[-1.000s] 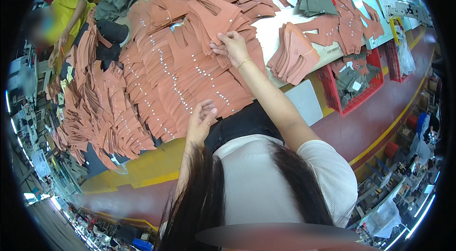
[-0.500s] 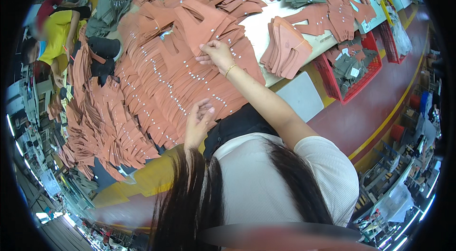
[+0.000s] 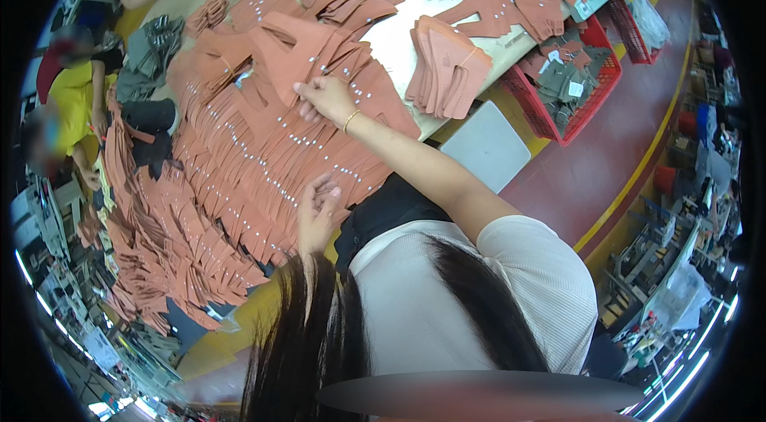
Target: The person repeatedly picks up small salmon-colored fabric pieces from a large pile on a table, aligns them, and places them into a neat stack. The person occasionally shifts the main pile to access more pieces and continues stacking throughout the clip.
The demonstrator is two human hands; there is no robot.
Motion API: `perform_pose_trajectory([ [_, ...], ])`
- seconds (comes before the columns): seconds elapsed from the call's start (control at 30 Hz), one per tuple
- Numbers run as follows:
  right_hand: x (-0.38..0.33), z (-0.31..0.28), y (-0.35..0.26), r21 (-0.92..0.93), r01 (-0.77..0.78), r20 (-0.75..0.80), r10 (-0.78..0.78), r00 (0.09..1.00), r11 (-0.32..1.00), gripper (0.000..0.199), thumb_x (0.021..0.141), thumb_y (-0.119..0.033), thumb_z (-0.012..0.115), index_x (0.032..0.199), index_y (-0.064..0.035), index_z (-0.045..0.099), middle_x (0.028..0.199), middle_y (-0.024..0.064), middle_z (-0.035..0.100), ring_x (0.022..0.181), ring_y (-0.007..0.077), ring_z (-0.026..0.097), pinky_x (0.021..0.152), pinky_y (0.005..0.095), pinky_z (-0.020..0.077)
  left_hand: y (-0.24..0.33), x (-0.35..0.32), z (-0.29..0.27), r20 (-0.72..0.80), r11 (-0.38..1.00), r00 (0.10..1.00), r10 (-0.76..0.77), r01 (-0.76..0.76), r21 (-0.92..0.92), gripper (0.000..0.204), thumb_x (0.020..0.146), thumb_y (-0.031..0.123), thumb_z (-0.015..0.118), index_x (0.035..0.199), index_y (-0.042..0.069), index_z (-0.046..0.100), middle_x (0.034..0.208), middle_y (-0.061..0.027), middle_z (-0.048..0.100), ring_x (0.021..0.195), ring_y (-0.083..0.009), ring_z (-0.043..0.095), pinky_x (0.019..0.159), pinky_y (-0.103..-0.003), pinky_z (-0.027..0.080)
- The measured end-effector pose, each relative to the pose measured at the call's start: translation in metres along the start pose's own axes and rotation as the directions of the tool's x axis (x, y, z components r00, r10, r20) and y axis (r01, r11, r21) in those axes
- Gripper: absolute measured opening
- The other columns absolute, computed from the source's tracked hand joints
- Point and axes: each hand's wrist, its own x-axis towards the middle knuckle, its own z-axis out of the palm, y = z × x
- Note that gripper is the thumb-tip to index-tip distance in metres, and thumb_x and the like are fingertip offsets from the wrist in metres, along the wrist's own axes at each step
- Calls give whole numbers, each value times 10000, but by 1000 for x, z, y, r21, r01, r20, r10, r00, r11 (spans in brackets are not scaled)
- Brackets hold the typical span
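Right hand (image 3: pixel 325 96), moved nearer, pinches a rust-coloured leather piece (image 3: pixel 307 55) above the overlapped rows (image 3: pixel 255 175); left hand (image 3: pixel 317 213) still rests loosely open on their near edge.

Bright, even overhead light; shadows soft and short. Strong fisheye: black surround, straight edges bow toward rim. Sharpest around right hand (image 3: pixel 325 99) on overlapping terracotta leather cut pieces with small silver studs (image 3: pixel 255 159); studs glint. Beyond hand, pale bare tabletop (image 3: pixel 395 39) near washed out. Below left hand (image 3: pixel 317 211), dark hair soft. Rim detail smeared.
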Motion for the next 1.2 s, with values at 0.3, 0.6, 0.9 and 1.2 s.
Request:
perform_pose_trajectory([
  [0.3, -11, -150, -11, -624, 234, -277, -491, 826, 745, 384, 803, -400, 680, 941, -47, 618, 748, 117, 651, 752, 267, 655, 668, 367, 503, -14, 2, -3, 25, 999, 1000, 5, -6, 54, 370, 923, 122, 548, 1248, -28, 454, 1117, -136, 544, 1017, -185, 561, 917, -302, 455],
  [0.6, -16, -321, -26, -879, -88, -175, -146, 974, 468, 921, 581, -447, 808, 1303, -8, 439, 1144, 215, 593, 1081, 334, 572, 932, 369, 452, 7, 14, 17, 95, 998, 995, -15, 9, 64, 397, 900, 128, 589, 1252, -14, 472, 1106, -112, 553, 987, -149, 538, 885, -279, 450],
  [0.9, -49, -274, -56, -963, -161, -213, -244, 946, 218, 708, 562, -399, 812, 1048, -3, 481, 971, 262, 633, 936, 377, 625, 789, 432, 496, 10, 16, 21, 66, 995, 998, -23, 16, 98, 449, 883, 203, 628, 1272, 36, 480, 1118, -106, 555, 939, -138, 542, 821, -269, 461],
  [1.2, -103, -226, -78, -943, -107, -206, -298, 932, 316, 685, 584, -394, 813, 1084, -52, 492, 959, 194, 655, 930, 369, 627, 773, 429, 500, 5, 15, 18, 135, 989, 988, 74, -90, 117, 426, 905, 209, 607, 1262, 16, 478, 1080, -111, 579, 949, -154, 574, 814, -266, 467],
])
